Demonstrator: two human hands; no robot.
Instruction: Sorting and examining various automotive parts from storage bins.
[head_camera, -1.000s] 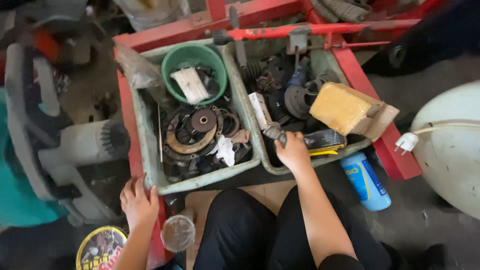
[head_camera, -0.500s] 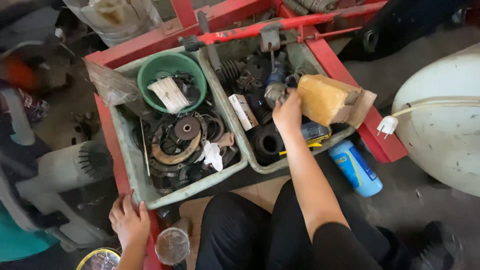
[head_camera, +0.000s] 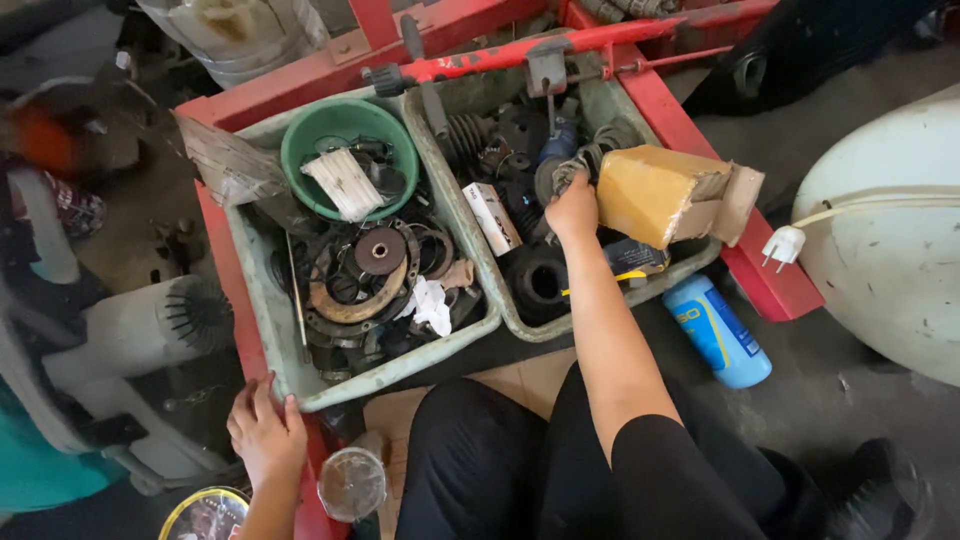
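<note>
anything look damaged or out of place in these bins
The yellow cardboard box on the right bin's edge is torn open and tilted, overhanging the rim. A crumpled white rag lies among the metal parts in the left bin.

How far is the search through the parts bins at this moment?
Done: nothing lies set aside outside the bins. In hand: the right hand reaches among dark parts in the right bin; the left hand rests by the left bin. Left: both bins remain full.

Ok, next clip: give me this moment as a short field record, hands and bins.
Setting: red metal cart holding two grey bins
Left hand: open, resting on the near corner of the left bin
Right hand: reaching into the right bin among dark parts; grip unclear
Left bin contents: green bowl, rusty rings
Nearby: yellow box, blue can
</note>
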